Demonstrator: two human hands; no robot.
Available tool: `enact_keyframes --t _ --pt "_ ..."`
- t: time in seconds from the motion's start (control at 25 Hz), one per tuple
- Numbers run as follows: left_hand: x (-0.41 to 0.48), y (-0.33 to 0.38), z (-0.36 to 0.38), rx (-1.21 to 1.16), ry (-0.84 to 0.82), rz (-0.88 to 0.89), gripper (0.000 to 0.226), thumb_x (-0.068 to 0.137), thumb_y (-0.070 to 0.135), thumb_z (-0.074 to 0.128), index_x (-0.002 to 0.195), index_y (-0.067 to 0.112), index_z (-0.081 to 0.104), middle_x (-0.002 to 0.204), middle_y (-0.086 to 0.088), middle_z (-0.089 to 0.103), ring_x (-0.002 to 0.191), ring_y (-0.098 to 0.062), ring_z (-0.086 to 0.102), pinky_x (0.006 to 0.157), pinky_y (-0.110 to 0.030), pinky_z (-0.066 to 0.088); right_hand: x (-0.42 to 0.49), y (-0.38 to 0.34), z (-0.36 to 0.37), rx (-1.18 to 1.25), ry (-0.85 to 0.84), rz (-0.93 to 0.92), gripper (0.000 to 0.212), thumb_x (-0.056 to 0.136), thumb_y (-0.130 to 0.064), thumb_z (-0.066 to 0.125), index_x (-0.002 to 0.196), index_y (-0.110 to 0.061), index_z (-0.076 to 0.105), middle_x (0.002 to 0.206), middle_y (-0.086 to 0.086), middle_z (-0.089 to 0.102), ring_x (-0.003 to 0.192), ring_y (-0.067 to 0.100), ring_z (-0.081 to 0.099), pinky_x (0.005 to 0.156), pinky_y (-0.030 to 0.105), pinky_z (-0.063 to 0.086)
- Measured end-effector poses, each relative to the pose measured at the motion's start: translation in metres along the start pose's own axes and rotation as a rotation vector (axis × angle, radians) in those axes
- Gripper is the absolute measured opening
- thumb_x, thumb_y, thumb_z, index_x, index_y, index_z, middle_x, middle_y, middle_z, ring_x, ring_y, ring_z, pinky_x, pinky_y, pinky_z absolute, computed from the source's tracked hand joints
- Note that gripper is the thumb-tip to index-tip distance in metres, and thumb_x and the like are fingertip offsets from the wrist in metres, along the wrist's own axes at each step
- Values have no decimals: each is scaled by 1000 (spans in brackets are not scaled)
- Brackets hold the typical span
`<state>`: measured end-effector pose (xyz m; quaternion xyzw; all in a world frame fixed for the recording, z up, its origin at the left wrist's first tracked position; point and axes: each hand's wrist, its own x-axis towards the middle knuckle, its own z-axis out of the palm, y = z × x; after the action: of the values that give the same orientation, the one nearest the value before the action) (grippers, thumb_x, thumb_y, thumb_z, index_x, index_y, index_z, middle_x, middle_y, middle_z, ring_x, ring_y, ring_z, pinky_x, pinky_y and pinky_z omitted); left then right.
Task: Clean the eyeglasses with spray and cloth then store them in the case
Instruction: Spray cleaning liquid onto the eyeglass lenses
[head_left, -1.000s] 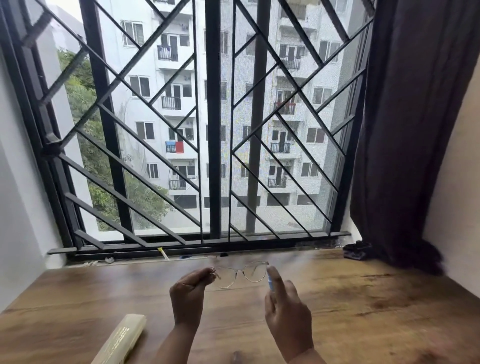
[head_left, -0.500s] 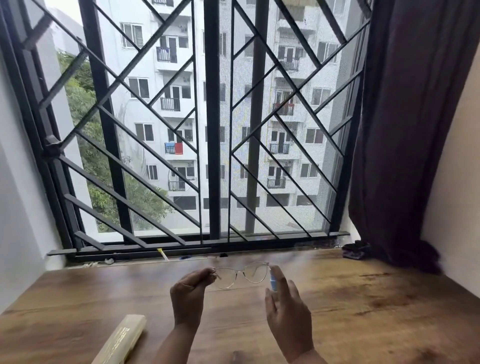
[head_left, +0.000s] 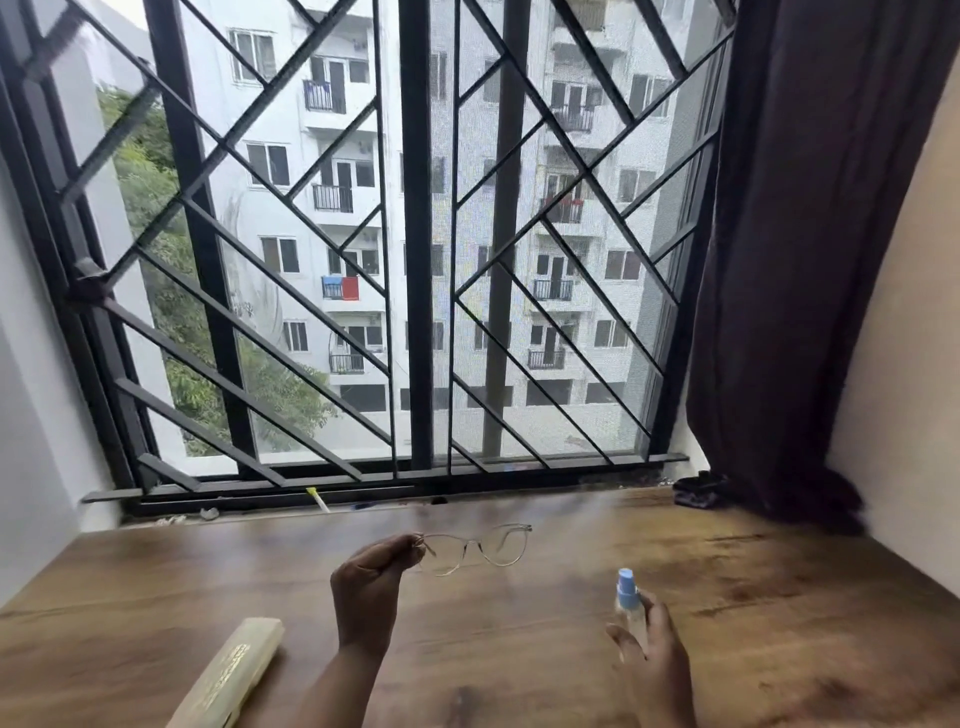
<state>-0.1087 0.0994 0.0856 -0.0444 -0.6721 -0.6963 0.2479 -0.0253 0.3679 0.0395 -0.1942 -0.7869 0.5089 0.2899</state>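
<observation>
**Eyeglasses held up in the left hand; spray bottle in the right**

Left hand (head_left: 371, 587): raised above the wooden table (head_left: 753, 597), fingers curled, thumb and fingertips pinching the eyeglasses (head_left: 478, 548) at the left end of the frame. The eyeglasses are thin-rimmed and clear. They hang in the air clear of the tabletop, with both lenses reaching out to the right of the pinching fingers.

Right hand (head_left: 654, 654): lower and well to the right, wrapped round a small spray bottle (head_left: 626, 597). The bottle's blue top stands upright above the fingers. This hand is blurred, so the exact lie of each finger cannot be told.

Relation: the bottle sits below and to the right of the eyeglasses, apart from them and not touching.

Case (head_left: 231, 675): long, pale, and seemingly closed. It lies flat on the table at lower left, just beside the left forearm, with its near end cut off by the frame edge. Neither hand touches it.

Surroundings: a barred window (head_left: 415, 260) behind the table and a dark curtain (head_left: 831, 260) at right.
</observation>
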Motion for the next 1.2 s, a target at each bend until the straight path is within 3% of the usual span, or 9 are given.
enact_keyframes --t 0.24,0.32,0.44,0.56,0.72,0.88,0.92,1.04,1.2 --pt "-6 -2 2 8 -7 5 45 60 -11 75 71 32 75 77 4 75 72 -17 69 72 -39 57 1 27 -11 -41 6 30 56 63 -8 73 94 -48 51 83 -47 53 84 28 62 63 -1 34" --pt "-8 -1 2 8 -8 -1 46 60 -11 75 70 34 75 77 4 75 71 -14 69 71 -37 57 3 34 -11 -63 -4 38 81 64 3 75 83 -68 40 81 -53 49 78 24 59 63 -2 33" --pt "-11 -1 2 -6 -12 -1 46 60 -12 75 69 33 75 77 5 75 71 -14 69 72 -37 57 3 46 -10 -80 -3 49 88 65 3 74 79 -74 35 83 -52 50 77 13 55 63 -2 34" --pt "-12 -2 1 -13 -13 0 48 60 -13 75 69 34 75 76 6 75 72 -16 69 71 -38 57 4 52 -10 -90 -21 48 79 64 2 75 86 -66 41 92 -46 52 80 20 62 64 -1 35" --pt "-12 -4 1 -6 -9 2 47 59 -13 75 71 33 75 76 5 75 72 -19 70 71 -40 57 -1 45 -11 -83 -12 36 51 64 2 75 104 -23 55 78 -57 46 87 31 64 63 2 35" --pt "-14 0 0 -26 -10 3 48 60 -14 74 70 33 75 75 6 75 70 -13 69 70 -33 58 0 46 -14 -58 -39 56 78 65 1 75 90 -63 38 82 -16 65 82 28 62 62 6 38" --pt "-14 0 1 -31 -12 3 48 61 -15 73 70 33 75 74 6 75 69 -12 69 70 -31 58 -2 46 -13 -50 -72 70 76 66 -1 75 98 -59 38 90 -4 65 88 27 63 62 5 39" --pt "-14 1 1 -32 -20 12 50 61 -15 73 68 35 75 73 8 75 69 -9 69 69 -25 57 -11 37 -16 80 -73 67 73 61 -22 76 127 -12 46 115 8 57 101 9 59 67 1 42" --pt "-11 2 0 0 -38 41 48 61 -13 74 68 35 75 74 10 74 70 -9 69 69 -23 56 -13 -10 -18 70 224 -185 77 78 -60 45 118 5 56 113 21 55 107 20 45 91 -3 23"
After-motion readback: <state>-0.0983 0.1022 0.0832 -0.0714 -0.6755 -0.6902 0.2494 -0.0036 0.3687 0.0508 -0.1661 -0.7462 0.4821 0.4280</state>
